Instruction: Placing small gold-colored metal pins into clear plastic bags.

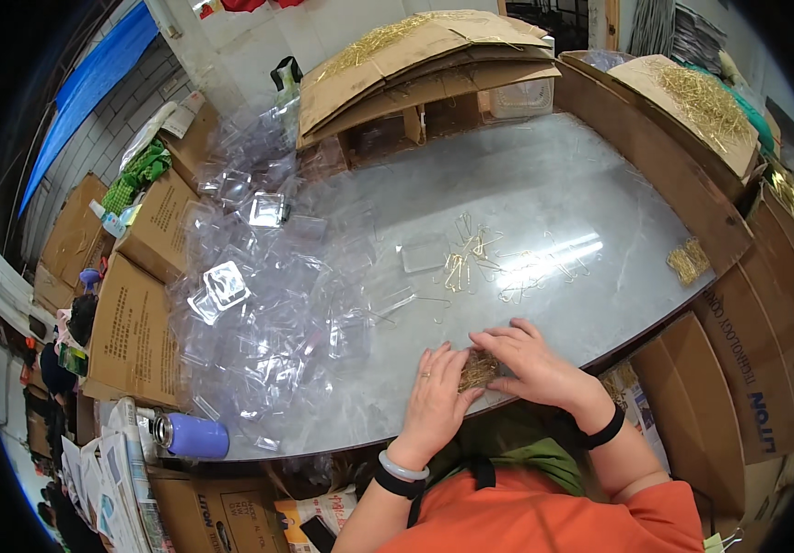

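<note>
Gold wire clips, bunched into a small tangled bundle (478,370), are pressed against the grey tabletop (544,175) at lower centre of the frame, right by the near edge. The bundle is flanked on both sides: the left hand (437,401) is laid flat beside it, fingers held together and stretched forward, thumb touching the wire; the right hand (531,361) is cupped over the other side, fingers together and curved across the top. Nothing is clamped; the bundle is simply hemmed in between the two palms.

Just above, at mid-frame, loose gold wire clips (471,258) are scattered on the table, with a small clear plastic box (423,253) beside them. Further left, a wide heap of clear plastic boxes and lids (259,304) is spread over the table's left half. At far right, another small pile of gold clips (689,261) is seen near the table's rim. At lower left, a lilac metal flask (192,435) is lying on its side. Brown cardboard cartons (134,332) are stacked along the left edge, and flattened cardboard sheets (425,60) strewn with gold wire are piled at top centre.
</note>
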Available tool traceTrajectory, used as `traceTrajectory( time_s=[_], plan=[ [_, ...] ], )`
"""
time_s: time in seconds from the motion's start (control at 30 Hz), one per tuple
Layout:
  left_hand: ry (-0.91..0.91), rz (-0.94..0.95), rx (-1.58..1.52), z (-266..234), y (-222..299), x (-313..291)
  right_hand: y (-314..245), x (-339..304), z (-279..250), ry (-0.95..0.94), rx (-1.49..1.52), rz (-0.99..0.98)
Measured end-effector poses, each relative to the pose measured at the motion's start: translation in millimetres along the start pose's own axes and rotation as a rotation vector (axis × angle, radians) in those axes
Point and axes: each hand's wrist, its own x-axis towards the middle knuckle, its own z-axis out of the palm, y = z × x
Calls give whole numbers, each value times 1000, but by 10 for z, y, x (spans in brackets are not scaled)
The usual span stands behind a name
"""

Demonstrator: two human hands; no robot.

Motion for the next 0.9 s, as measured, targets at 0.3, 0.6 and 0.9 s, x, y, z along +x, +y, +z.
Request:
traceTrajectory(
  time_s=[0.3,0.6,0.9],
  plan=[
    [30,-15,31,17,18,-32,-321,-342,111,275,-13,10],
    [51,-65,-17,60,-4,-25,-609,-314,639,421,-184,14],
    [-15,-51,115,-20,31,-88,-407,-219,557,564,610,369]
  ],
)
